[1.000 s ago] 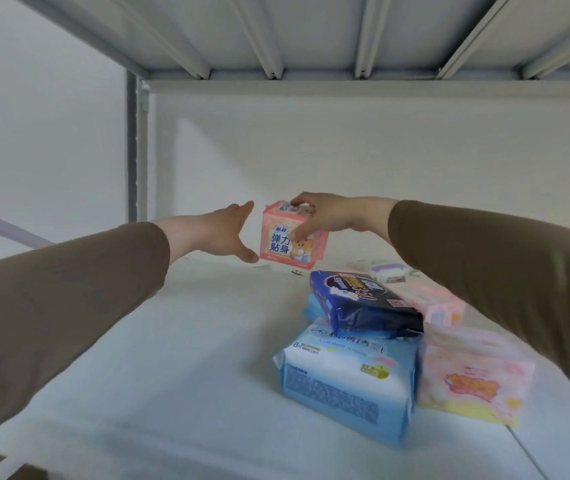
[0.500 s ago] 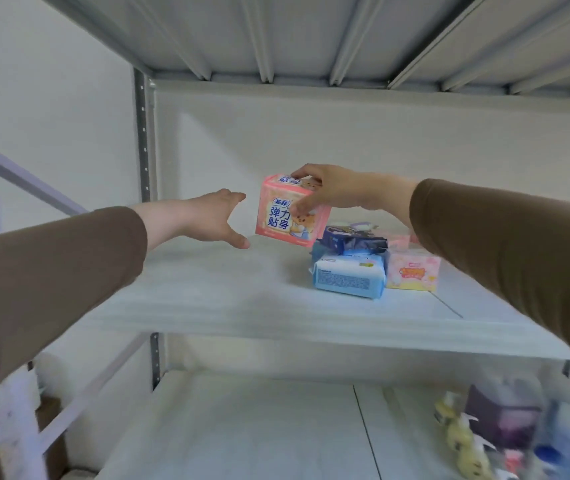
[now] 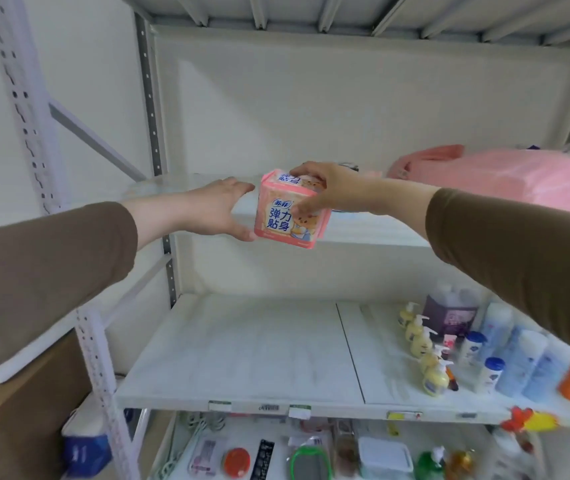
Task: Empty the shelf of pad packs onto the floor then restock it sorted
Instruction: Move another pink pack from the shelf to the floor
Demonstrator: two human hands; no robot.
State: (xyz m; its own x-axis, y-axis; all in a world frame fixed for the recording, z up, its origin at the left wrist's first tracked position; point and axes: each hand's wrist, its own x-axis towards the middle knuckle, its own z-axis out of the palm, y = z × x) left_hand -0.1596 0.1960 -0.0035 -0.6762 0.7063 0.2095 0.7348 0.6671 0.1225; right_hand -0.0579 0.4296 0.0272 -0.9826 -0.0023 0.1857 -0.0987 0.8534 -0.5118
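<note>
My right hand (image 3: 325,192) grips a small pink pad pack (image 3: 287,216) with blue lettering, fingers over its top and thumb on its front face. The pack is held in the air in front of the upper shelf (image 3: 363,230). My left hand (image 3: 219,211) is spread open right beside the pack's left side, thumb at its lower corner. Whether it touches the pack I cannot tell. A large pink pack (image 3: 525,181) lies on the right of the upper shelf. Other packs there are hidden by my right arm.
The shelf below (image 3: 242,358) carries yellow pump bottles (image 3: 422,348), blue-and-white bottles (image 3: 505,351) and a purple pack on its right side. The lowest shelf holds mixed small goods. A perforated upright post (image 3: 34,133) and a cardboard box (image 3: 24,420) stand at left.
My head has dropped back and down, so the lower shelves show. My right hand drew the pink pack off the upper shelf toward me, and my left hand closed in beside it.
</note>
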